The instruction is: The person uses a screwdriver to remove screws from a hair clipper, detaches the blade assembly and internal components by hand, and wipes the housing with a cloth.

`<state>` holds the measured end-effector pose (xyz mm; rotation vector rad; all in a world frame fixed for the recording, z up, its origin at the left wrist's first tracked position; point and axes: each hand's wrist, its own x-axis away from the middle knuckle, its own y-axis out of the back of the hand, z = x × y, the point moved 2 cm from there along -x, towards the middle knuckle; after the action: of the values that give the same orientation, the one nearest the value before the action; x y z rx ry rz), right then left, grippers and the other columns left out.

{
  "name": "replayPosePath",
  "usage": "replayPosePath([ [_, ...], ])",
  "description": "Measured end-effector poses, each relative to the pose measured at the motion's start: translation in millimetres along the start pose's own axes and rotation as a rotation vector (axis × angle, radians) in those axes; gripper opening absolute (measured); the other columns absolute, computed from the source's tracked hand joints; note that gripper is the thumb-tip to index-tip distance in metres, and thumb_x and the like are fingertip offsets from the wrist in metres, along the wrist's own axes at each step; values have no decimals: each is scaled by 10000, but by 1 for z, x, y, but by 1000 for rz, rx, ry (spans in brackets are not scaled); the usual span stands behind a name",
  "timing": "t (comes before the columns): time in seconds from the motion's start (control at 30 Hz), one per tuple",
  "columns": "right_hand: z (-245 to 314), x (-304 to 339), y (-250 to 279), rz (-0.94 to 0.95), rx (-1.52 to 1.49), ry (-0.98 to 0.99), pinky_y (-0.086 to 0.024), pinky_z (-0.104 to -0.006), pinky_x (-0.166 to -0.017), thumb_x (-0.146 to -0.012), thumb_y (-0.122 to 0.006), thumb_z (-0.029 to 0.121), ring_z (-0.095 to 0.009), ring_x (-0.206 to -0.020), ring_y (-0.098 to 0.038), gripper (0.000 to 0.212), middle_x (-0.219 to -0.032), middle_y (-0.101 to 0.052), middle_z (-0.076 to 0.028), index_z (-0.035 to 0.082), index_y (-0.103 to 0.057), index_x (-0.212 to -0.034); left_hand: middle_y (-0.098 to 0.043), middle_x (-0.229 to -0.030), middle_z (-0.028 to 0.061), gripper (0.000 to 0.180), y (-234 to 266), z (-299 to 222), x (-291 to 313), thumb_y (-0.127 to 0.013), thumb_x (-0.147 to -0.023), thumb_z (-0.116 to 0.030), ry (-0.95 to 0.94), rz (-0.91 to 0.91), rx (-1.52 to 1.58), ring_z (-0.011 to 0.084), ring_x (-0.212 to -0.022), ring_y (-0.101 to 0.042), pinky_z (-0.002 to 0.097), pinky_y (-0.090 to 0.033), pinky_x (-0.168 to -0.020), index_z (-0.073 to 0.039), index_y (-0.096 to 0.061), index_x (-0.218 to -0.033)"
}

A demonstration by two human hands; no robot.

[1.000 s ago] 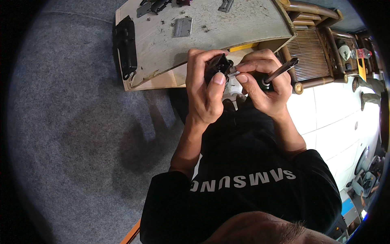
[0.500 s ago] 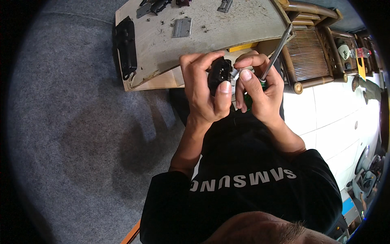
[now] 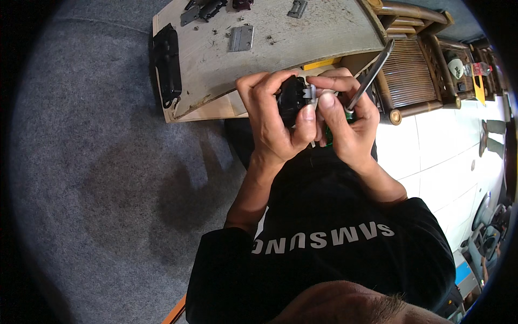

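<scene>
My left hand (image 3: pixel 272 116) is closed round a black hair clipper body (image 3: pixel 290 100), whose end faces right. A small white plastic piece (image 3: pixel 309 93) sits at that end, against the clipper. The thumb and forefinger of my right hand (image 3: pixel 345 116) are at the white piece's right side. Tucked in the same hand is a screwdriver (image 3: pixel 372 75); its metal shaft points up and right, and its green handle is mostly hidden by my fingers.
On the worn wooden table (image 3: pixel 318 32) lie a metal clipper blade (image 3: pixel 241 39), a smaller metal part (image 3: pixel 297 8), loose screws and several dark parts (image 3: pixel 211 9). A black clipper housing (image 3: pixel 167 65) rests along its left edge. Bamboo furniture (image 3: pixel 407 73) stands at right.
The white piece, half hidden between my fingers before, now shows plainly at the clipper's end. The screwdriver shaft has swung slightly right and down.
</scene>
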<state>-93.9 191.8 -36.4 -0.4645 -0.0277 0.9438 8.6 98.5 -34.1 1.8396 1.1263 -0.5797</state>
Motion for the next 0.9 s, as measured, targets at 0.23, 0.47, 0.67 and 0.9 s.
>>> replayPosePath([
  [0.23,3,-7,6,149,5,76,-446,-179,-457,-898,-751,73,-62,-622,-599,319,-1119,-602,-130,-67,-655,-1168,-436,-1114,186,516,1,5,5,-463,-963,-389,47,0,136,254,-1016,-461,392,-468,-834,63,-518,-1205],
  [0.47,9,-14,11,131,418,449,-446,-226,-504,-809,-791,31,-87,-677,-579,292,-954,-656,-112,-49,-705,-1076,-418,-1162,199,572,3,4,6,-449,-1005,-455,21,54,89,277,-1065,-435,390,-438,-886,62,-482,-1249],
  [0.67,10,-13,9,112,511,627,-457,-219,-505,-798,-793,21,-102,-664,-588,304,-956,-642,-127,-58,-703,-1077,-424,-1163,191,568,3,2,6,-463,-997,-457,17,30,56,278,-1063,-420,391,-411,-911,53,-486,-1244],
  [0.9,8,-6,7,64,514,517,-477,-223,-549,-816,-777,41,-115,-714,-607,278,-954,-639,-116,-59,-700,-1063,-433,-1160,180,567,2,3,7,-480,-988,-466,-49,-6,-9,269,-1065,-410,387,-412,-907,45,-493,-1233],
])
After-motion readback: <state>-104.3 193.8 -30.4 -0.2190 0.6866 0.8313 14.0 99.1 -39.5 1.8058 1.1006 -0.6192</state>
